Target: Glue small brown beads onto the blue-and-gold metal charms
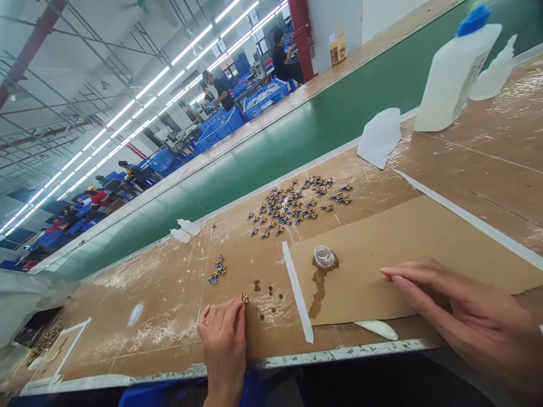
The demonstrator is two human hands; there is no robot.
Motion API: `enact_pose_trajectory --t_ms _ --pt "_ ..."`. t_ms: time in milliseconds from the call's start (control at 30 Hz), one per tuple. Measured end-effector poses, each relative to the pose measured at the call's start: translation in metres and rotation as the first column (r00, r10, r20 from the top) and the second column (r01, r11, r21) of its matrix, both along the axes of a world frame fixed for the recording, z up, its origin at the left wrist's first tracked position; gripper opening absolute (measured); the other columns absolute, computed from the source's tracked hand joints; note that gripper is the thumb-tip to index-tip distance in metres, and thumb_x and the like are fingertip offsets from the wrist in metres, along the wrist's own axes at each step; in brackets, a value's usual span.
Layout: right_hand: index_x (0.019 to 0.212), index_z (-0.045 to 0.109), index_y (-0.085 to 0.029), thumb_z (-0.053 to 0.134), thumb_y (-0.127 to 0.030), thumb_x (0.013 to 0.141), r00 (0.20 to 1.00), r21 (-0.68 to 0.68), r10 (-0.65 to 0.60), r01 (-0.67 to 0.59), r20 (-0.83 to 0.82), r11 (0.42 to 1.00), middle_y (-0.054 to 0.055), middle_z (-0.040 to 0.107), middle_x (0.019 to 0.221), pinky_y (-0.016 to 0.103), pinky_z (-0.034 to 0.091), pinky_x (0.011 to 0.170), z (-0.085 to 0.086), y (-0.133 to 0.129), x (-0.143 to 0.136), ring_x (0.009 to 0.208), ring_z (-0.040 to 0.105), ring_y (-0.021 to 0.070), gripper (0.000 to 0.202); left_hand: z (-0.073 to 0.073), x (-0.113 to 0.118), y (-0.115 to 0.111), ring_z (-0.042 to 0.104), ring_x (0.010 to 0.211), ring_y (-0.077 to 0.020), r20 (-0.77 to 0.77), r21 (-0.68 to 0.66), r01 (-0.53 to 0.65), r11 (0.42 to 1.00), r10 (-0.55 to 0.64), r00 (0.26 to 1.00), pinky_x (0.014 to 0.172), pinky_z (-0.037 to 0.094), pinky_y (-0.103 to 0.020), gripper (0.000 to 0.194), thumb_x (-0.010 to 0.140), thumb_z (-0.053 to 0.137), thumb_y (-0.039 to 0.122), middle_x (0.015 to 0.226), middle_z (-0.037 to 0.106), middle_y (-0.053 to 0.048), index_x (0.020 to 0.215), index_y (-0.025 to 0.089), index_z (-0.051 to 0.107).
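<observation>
My left hand (pixel 224 333) rests near the table's front edge, its thumb and fingers pinched on a small brass-and-blue part (pixel 245 298). My right hand (pixel 458 311) is over the brown cardboard (pixel 365 282), thumb and index fingertips close together; whether something tiny is between them cannot be made out. A small round clear dish (pixel 324 257) sits on the cardboard, with a dark wet streak below it. Several small dark round pieces (pixel 270 290) lie right of my left hand. A large spread of blue-and-brass parts (pixel 288 206) lies farther back, and a smaller cluster (pixel 218 270) lies to the left.
Beyond the table (pixel 161 294) runs a green belt (pixel 271 155). A white bottle with a blue cap (pixel 458 73) stands back right, near white paper (pixel 380 137). Small white bottles (pixel 186 228) lie by the belt. A dark tray (pixel 38 327) is far left. People work in the background.
</observation>
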State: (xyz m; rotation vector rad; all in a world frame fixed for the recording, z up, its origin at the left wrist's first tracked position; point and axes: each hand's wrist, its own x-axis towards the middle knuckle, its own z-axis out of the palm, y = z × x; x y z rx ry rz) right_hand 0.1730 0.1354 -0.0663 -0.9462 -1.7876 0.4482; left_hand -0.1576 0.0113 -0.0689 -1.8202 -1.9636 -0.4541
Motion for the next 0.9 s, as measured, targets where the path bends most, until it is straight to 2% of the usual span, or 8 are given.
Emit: enact_pose_trajectory --t_ms 267,367,533,600,667,767,833,900 --pt "0.089 0.064 -0.024 0.057 -0.026 0.083 0.999 -0.011 0.019 -0.02 -0.034 1.0 -0.002 0.069 0.087 0.016 0.051 0.067 0.0 0.001 0.001 0.074 0.067 0.0116 0.009 0.002 0.0 0.008 0.061 0.082 -0.0175 0.144 -0.039 -0.086 0.995 0.091 0.985 0.071 0.048 -0.03 0.018 0.085 0.055 0.032 0.089 0.067 -0.003 0.097 0.021 0.063" --pt "0.091 0.063 -0.027 0.056 -0.028 0.084 0.999 0.025 0.009 -0.008 -0.038 1.0 -0.004 0.07 0.087 0.015 0.052 0.068 -0.002 0.003 0.001 0.072 0.067 0.0102 0.01 -0.002 -0.002 0.011 0.061 0.08 -0.0182 0.043 -0.002 -0.089 0.996 0.089 0.995 0.072 0.047 -0.032 0.017 0.086 0.053 0.03 0.087 0.068 -0.004 0.092 0.021 0.065" --pt "0.087 0.065 -0.027 0.052 -0.032 0.086 1.0 0.083 0.0 0.002 -0.022 0.997 -0.003 0.07 0.084 0.013 0.052 0.065 -0.004 0.005 0.002 0.07 0.067 0.0096 0.014 -0.007 -0.003 0.011 0.065 0.082 -0.0187 -0.188 0.051 -0.043 0.998 0.052 0.981 0.096 0.032 -0.046 0.016 0.085 0.055 0.022 0.09 0.071 -0.004 0.097 0.023 0.065" --pt "0.089 0.064 -0.026 0.052 -0.031 0.086 1.0 0.09 0.013 -0.011 -0.02 0.996 -0.002 0.07 0.085 0.012 0.052 0.065 -0.005 0.006 0.003 0.071 0.067 0.0096 0.013 -0.005 -0.001 0.01 0.066 0.081 -0.0179 -0.099 0.047 -0.045 0.998 0.049 0.994 0.1 0.029 -0.048 0.016 0.085 0.054 0.023 0.088 0.072 -0.003 0.096 0.024 0.066" --pt "0.09 0.064 -0.026 0.052 -0.029 0.086 0.999 0.091 0.025 -0.023 -0.022 0.996 -0.002 0.07 0.086 0.012 0.052 0.066 -0.006 0.006 0.003 0.071 0.067 0.0092 0.012 0.0 0.003 0.008 0.066 0.084 -0.0185 0.171 0.033 -0.104 0.994 0.097 0.981 0.098 0.034 -0.046 0.017 0.083 0.055 0.029 0.091 0.072 -0.003 0.095 0.025 0.067" --pt "0.091 0.064 -0.025 0.055 -0.024 0.085 0.999 0.076 0.035 -0.032 -0.036 0.997 -0.001 0.07 0.086 0.014 0.052 0.068 -0.007 0.005 0.002 0.073 0.067 0.0106 0.011 0.016 0.014 0.01 0.065 0.09 -0.0196 0.669 -0.06 -0.208 0.976 0.194 0.717 0.087 0.048 -0.034 0.027 0.075 0.063 0.041 0.098 0.071 -0.004 0.094 0.024 0.07" --pt "0.093 0.064 -0.025 0.056 -0.021 0.084 0.997 0.059 0.05 -0.046 -0.063 0.997 0.001 0.07 0.086 0.017 0.052 0.069 -0.007 0.004 0.002 0.075 0.067 0.0126 0.012 0.029 0.026 0.014 0.065 0.09 -0.0185 0.842 -0.103 -0.215 0.971 0.2 0.502 0.082 0.051 -0.026 0.031 0.067 0.071 0.044 0.096 0.071 -0.004 0.089 0.023 0.073" --pt "0.095 0.063 -0.024 0.056 -0.02 0.084 0.992 0.036 0.081 -0.078 -0.094 0.996 0.001 0.069 0.086 0.019 0.053 0.068 -0.007 0.003 0.001 0.076 0.067 0.0128 0.013 0.04 0.041 0.02 0.065 0.086 -0.0156 0.906 -0.069 -0.217 0.974 0.152 0.395 0.08 0.05 -0.02 0.029 0.06 0.076 0.042 0.089 0.072 -0.002 0.082 0.023 0.074"
